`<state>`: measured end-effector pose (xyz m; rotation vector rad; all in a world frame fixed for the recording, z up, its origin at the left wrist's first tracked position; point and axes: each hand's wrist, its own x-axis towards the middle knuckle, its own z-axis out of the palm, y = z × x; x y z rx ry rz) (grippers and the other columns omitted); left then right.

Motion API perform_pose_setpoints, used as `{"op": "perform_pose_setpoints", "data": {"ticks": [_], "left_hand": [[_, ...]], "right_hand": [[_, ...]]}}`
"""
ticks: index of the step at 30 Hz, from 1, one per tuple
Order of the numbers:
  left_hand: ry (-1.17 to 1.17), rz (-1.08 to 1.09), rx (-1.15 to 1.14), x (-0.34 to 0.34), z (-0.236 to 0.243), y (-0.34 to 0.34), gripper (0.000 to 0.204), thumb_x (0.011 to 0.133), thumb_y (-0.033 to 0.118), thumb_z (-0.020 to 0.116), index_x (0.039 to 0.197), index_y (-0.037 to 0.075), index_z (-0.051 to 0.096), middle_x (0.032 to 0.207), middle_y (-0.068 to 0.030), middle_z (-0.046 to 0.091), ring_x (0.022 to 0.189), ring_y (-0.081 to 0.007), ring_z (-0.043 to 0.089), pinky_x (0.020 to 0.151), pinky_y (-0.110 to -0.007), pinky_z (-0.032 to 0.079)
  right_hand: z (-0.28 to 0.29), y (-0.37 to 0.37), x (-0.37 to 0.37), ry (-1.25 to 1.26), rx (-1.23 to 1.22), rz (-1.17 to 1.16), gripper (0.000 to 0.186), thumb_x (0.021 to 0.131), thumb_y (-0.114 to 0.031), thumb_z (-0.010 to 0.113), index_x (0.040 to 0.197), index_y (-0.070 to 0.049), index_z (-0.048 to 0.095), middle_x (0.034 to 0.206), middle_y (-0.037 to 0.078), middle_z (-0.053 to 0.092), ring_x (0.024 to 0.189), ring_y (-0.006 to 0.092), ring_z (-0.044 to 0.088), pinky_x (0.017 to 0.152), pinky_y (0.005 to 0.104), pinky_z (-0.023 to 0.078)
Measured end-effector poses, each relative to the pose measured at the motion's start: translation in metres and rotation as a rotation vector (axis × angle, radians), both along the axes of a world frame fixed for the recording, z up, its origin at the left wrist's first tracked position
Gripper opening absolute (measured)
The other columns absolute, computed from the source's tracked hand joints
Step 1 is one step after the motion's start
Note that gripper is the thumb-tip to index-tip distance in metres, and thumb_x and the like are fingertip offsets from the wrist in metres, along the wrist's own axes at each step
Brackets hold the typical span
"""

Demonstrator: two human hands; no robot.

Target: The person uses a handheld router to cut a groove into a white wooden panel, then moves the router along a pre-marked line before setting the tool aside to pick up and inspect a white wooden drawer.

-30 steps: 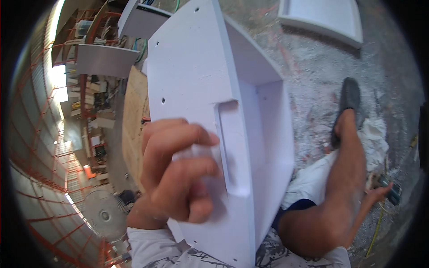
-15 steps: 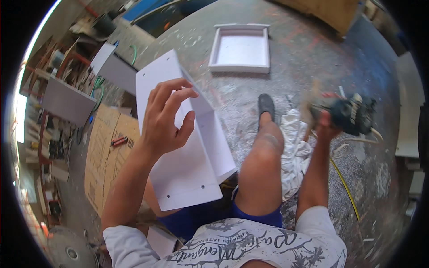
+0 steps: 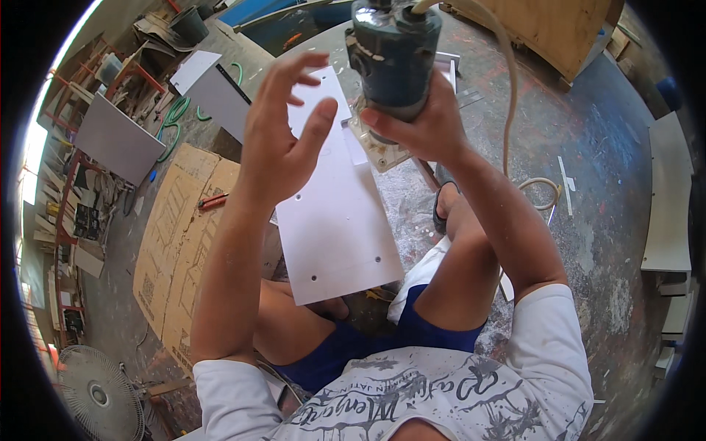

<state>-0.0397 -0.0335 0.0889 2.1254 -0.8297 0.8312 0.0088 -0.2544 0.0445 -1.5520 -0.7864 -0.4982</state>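
Router (image 3: 393, 51) above panel (image 3: 334, 220), cardboard (image 3: 173, 242) to its left

Woodworking or furniture workshop: dusty concrete floor (image 3: 603, 191), flattened cardboard sheet (image 3: 176, 242), cut white panels (image 3: 118, 140) leaning at left, plywood crate (image 3: 566, 29), cluttered red metal shelving (image 3: 62, 220), a standing fan (image 3: 99, 393), and a corded trim router (image 3: 393, 51) in use
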Motion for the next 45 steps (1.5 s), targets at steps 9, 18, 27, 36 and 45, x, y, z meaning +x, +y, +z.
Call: {"op": "perform_pose_setpoints", "data": {"ticks": [9, 18, 27, 36, 45], "left_hand": [[0.371, 0.066, 0.0, 0.021, -0.08, 0.037, 0.041, 0.095, 0.007, 0.062, 0.135, 0.005, 0.056, 0.125, -0.0154, 0.064, 0.11, -0.0302, 0.063, 0.092, -0.042, 0.053], [0.358, 0.05, -0.087, 0.026, -0.09, 0.037, 0.046, 0.088, -0.006, 0.05, 0.133, 0.0, 0.055, 0.123, -0.0196, 0.063, 0.112, -0.0333, 0.063, 0.098, -0.043, 0.052], [0.485, -0.028, -0.272, 0.032, -0.09, 0.036, 0.047, 0.088, -0.005, 0.046, 0.134, -0.003, 0.054, 0.124, -0.0196, 0.065, 0.112, -0.0287, 0.063, 0.096, -0.039, 0.052], [0.516, -0.025, -0.382, 0.034, -0.092, 0.035, 0.049, 0.085, -0.006, 0.041, 0.133, -0.007, 0.053, 0.124, -0.0196, 0.064, 0.117, -0.027, 0.061, 0.097, -0.037, 0.05], [0.187, -0.231, -0.5, 0.052, -0.044, 0.035, 0.036, 0.1, 0.012, 0.058, 0.136, 0.006, 0.057, 0.133, -0.0046, 0.062, 0.113, -0.0193, 0.06, 0.092, -0.031, 0.046]], "right_hand": [[-0.034, 0.044, 0.016, 0.053, -0.036, 0.0, 0.062, 0.072, -0.025, 0.092, 0.121, -0.001, 0.062, 0.1, 0.011, 0.075, 0.087, 0.0183, 0.073, 0.081, 0.0337, 0.059], [-0.05, 0.052, 0.017, -0.048, -0.115, -0.064, 0.038, 0.083, -0.026, 0.089, 0.106, -0.002, 0.072, 0.095, 0.006, 0.075, 0.082, 0.0139, 0.072, 0.075, 0.0276, 0.058], [-0.046, 0.058, 0.01, 0.045, -0.184, -0.156, 0.075, 0.074, -0.035, 0.093, 0.129, 0.0, 0.055, 0.112, 0.013, 0.069, 0.097, 0.0242, 0.073, 0.085, 0.0343, 0.06], [-0.049, 0.065, 0.006, 0.01, -0.145, -0.165, 0.077, 0.074, -0.034, 0.094, 0.13, -0.001, 0.053, 0.111, 0.013, 0.068, 0.098, 0.0246, 0.072, 0.083, 0.0349, 0.059], [-0.04, 0.068, 0.001, 0.006, -0.127, -0.206, 0.075, 0.073, -0.026, 0.093, 0.129, 0.0, 0.051, 0.108, 0.016, 0.071, 0.095, 0.0282, 0.073, 0.085, 0.0389, 0.059]]}}
